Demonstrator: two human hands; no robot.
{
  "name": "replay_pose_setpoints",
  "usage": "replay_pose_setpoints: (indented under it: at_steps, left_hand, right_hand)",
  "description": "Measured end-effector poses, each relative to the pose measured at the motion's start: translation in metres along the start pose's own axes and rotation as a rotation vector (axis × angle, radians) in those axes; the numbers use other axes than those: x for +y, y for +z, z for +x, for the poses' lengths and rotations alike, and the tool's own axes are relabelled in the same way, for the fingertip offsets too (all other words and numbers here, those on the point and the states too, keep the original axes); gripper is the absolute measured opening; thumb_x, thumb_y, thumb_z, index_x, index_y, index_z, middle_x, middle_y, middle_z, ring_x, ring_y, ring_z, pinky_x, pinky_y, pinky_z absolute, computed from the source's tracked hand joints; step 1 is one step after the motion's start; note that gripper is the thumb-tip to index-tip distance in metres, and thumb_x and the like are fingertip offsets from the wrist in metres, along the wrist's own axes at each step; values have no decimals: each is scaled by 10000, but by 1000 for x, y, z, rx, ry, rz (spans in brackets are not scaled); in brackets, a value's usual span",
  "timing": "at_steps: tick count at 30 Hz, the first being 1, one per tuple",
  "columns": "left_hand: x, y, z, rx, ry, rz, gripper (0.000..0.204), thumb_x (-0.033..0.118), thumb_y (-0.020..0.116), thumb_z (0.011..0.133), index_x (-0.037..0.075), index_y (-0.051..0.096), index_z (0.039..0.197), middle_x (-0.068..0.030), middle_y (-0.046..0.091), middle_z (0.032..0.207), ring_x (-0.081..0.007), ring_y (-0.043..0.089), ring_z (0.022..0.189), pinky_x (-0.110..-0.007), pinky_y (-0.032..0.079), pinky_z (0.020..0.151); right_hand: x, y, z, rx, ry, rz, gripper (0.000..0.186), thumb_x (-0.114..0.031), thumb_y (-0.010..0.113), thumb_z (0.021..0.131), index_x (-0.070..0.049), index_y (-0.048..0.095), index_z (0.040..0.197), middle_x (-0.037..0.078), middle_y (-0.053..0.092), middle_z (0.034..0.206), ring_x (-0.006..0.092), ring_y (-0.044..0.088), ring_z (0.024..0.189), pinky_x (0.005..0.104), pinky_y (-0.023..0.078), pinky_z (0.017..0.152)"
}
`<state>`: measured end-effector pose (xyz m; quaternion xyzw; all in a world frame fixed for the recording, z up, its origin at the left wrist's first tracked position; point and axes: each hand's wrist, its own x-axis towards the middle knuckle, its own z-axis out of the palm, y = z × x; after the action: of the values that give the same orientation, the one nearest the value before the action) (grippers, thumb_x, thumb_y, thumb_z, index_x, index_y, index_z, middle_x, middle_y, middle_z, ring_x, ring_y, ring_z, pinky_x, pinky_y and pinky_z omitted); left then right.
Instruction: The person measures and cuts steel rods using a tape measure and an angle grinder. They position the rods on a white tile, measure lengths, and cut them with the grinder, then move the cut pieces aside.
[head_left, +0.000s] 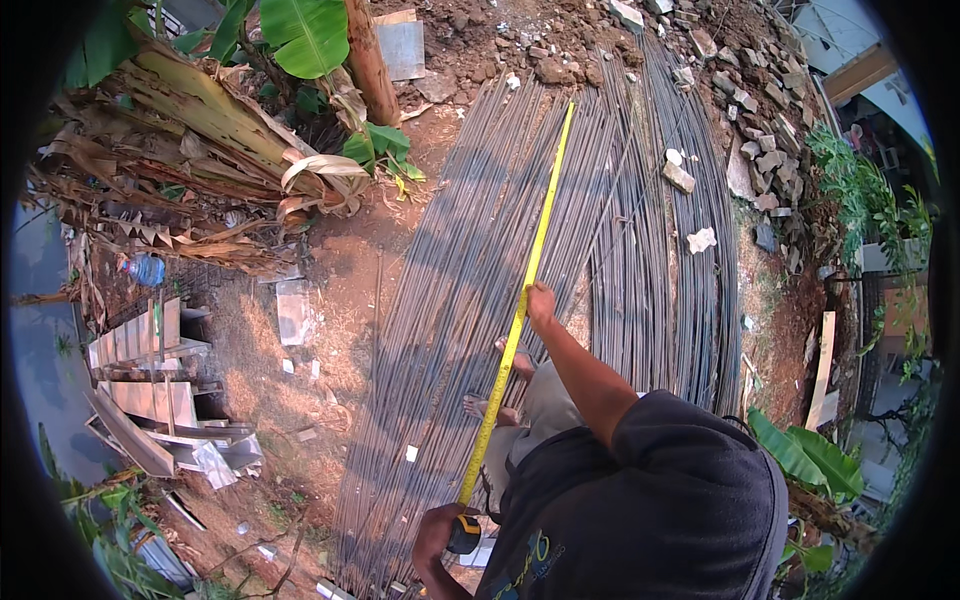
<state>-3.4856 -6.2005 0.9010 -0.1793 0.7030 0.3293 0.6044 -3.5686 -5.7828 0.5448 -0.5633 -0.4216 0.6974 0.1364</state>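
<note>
A tape measure with a black and yellow case (464, 535) is held in my left hand (433, 532), fingers closed around it. From the case a long yellow blade (546, 218) runs out straight, away from me, over a wide layer of thin steel bars (470, 240). Part way along, my right hand (541, 304) pinches the blade between closed fingers. The blade's far end lies among the bars near their far ends. My bare feet stand on the bars, just right of the blade.
Broken concrete and stones (765, 150) line the far right, with loose chunks (678, 178) on the bars. Banana plants and dry leaves (230, 120) fill the far left. Wooden boards (150, 395) are piled at left. A plank (822, 370) lies on the right.
</note>
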Motion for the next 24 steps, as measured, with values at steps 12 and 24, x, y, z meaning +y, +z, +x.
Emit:
replay_pose_setpoints:
  at_steps: [12,24]
  left_hand:
    - [-42,15,1,175,88,-74,319,318,634,943,92,806,1087,-92,780,941,-168,709,830,-328,532,792]
    - [-204,14,-67,514,32,-127,409,511,665,867,182,814,1060,-133,774,1008,-351,727,957,-426,566,862]
  right_hand:
    - [25,-23,0,-130,88,-116,227,-246,563,1004,-42,609,917,66,566,741,200,528,619,370,462,541]
    - [84,-63,-18,-544,-940,-1961,228,-242,836,851,-79,675,858,148,689,768,346,706,773,462,574,682]
